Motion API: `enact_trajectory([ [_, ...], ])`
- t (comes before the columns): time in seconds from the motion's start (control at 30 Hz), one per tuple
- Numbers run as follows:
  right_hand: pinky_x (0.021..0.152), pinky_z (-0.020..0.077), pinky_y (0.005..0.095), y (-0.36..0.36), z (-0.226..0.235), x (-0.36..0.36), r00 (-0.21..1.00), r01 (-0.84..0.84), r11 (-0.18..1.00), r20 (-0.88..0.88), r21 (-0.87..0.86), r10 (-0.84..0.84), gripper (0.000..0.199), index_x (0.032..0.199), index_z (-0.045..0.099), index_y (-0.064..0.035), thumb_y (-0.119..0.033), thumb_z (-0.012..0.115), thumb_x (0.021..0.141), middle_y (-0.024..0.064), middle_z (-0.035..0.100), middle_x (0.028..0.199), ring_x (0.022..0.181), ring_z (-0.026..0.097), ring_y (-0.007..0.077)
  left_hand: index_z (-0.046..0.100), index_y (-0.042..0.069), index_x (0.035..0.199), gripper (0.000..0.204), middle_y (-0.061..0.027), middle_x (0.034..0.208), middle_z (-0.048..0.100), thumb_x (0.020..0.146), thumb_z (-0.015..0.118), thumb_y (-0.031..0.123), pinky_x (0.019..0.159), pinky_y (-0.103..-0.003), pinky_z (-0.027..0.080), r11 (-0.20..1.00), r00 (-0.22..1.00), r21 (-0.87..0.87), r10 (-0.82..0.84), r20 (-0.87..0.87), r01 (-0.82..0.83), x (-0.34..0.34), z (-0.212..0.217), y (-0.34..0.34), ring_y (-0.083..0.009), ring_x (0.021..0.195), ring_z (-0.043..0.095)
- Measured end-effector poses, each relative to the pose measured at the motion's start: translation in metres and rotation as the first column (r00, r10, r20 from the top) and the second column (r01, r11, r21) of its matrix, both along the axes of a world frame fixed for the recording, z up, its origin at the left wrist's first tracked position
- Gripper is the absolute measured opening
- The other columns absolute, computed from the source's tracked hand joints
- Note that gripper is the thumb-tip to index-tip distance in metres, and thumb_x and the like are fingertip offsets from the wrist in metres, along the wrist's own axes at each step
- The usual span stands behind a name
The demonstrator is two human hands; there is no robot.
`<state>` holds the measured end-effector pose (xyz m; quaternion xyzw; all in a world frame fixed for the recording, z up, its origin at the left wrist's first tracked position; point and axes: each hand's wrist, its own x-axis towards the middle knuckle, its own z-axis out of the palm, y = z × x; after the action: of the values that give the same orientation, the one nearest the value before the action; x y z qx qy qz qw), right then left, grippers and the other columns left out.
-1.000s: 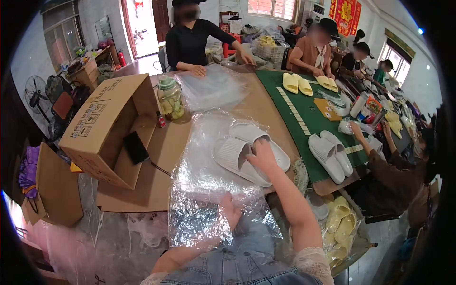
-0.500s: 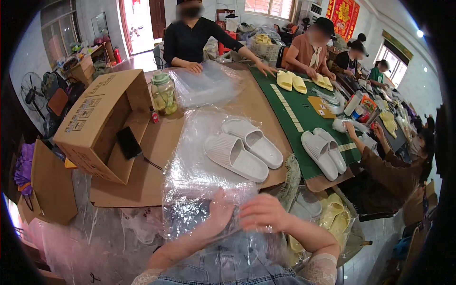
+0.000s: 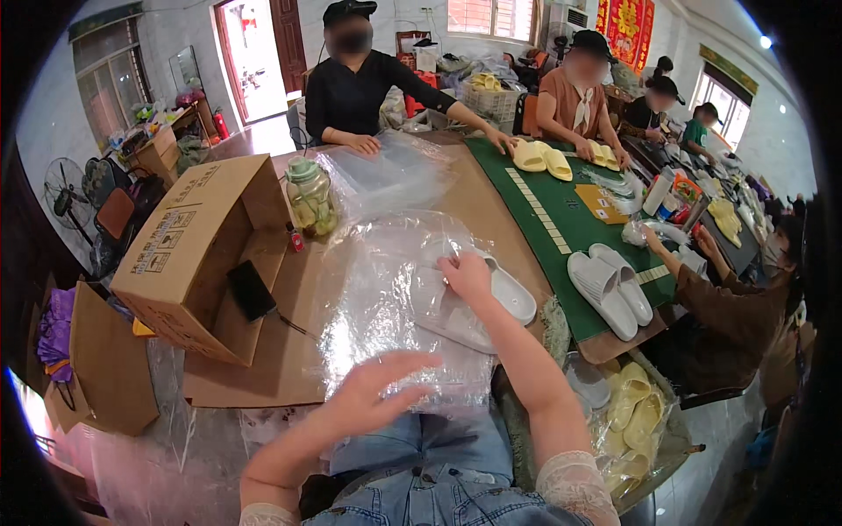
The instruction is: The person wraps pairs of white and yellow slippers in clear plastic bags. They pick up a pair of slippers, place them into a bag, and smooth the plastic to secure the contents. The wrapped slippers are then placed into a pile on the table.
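Note:
A pair of pale grey slippers (image 3: 513,296) lies on clear plastic bags (image 3: 364,302) spread at the table's near edge. My right hand (image 3: 465,277) reaches over the pair, its fingers curled at the strap of the nearer slipper and hiding part of it. Just above the near end of the bags hovers my left hand (image 3: 381,392), thumb and fingers apart, holding nothing.
An open cardboard box (image 3: 189,254) with a phone (image 3: 251,290) stands left, beside a glass jar (image 3: 310,197). On the green mat are more grey slippers (image 3: 610,289) and yellow slippers (image 3: 542,159). Bagged slippers (image 3: 631,412) sit low right. Co-workers surround the table.
My right hand has gone from the bag's near edge forward onto the slippers. The left hand has opened and shifted slightly left. The view has tilted slightly, moving everything a little down and right.

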<state>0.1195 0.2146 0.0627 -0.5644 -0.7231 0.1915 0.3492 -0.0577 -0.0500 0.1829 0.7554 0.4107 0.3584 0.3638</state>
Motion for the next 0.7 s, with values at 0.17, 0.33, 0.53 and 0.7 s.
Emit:
enact_trajectory([
  [0.17, 0.07, 0.0514, 0.0386, -0.011, 0.024, -0.001, 0.939, -0.237, 0.97, -0.268, -0.05, 0.215, 0.04, 0.094, 0.072, 0.0013, -0.038, 0.068, 0.088, 0.0123, 0.071, 0.081, 0.074, 0.067, 0.0251, 0.053, 0.016, 0.141, 0.056, -0.0115, 0.15, 0.047, 0.091, 0.067, 0.036, 0.117, -0.048, 0.03, 0.912, 0.805, 0.403, 0.298, -0.513, -0.081, -0.038, -0.09, 0.091, -0.0381, 0.14, 0.039],
  [0.33, 0.085, 0.0496, 0.0379, -0.011, -0.011, 0.053, 0.863, -0.19, 0.976, -0.492, -0.103, 0.116, 0.055, 0.108, 0.068, 0.003, -0.044, 0.075, 0.08, 0.0157, 0.066, 0.099, 0.09, 0.062, 0.0268, 0.043, 0.02, 0.15, 0.077, -0.0171, 0.159, 0.033, 0.085, 0.069, 0.052, 0.119, -0.052, 0.024, 0.943, 0.847, 0.3, 0.275, -0.454, -0.146, -0.055, -0.163, 0.107, -0.0401, 0.145, 0.032],
  [0.53, 0.084, 0.0475, 0.0423, -0.043, -0.004, 0.048, 0.952, -0.225, 0.974, 0.22, 0.036, 0.212, 0.043, 0.091, 0.064, 0.0009, -0.036, 0.078, 0.074, 0.0146, 0.053, 0.096, 0.098, 0.052, 0.0344, 0.039, 0.018, 0.153, 0.076, -0.0179, 0.161, 0.029, 0.088, 0.066, 0.048, 0.121, -0.049, 0.022, 0.936, 0.861, 0.26, 0.326, -0.391, -0.237, -0.042, -0.171, 0.108, -0.0397, 0.147, 0.028],
  [0.7, 0.084, 0.0483, 0.0473, -0.011, -0.038, 0.025, 0.991, -0.032, 0.998, 0.131, 0.053, 0.024, 0.036, 0.085, 0.065, 0.0004, -0.032, 0.075, 0.073, 0.0178, 0.059, 0.098, 0.098, 0.058, 0.0377, 0.037, 0.02, 0.153, 0.073, -0.0203, 0.161, 0.027, 0.09, 0.065, 0.044, 0.12, -0.046, 0.026, 0.939, 0.884, 0.241, 0.318, -0.342, -0.245, -0.037, -0.165, 0.118, -0.0422, 0.146, 0.028],
])
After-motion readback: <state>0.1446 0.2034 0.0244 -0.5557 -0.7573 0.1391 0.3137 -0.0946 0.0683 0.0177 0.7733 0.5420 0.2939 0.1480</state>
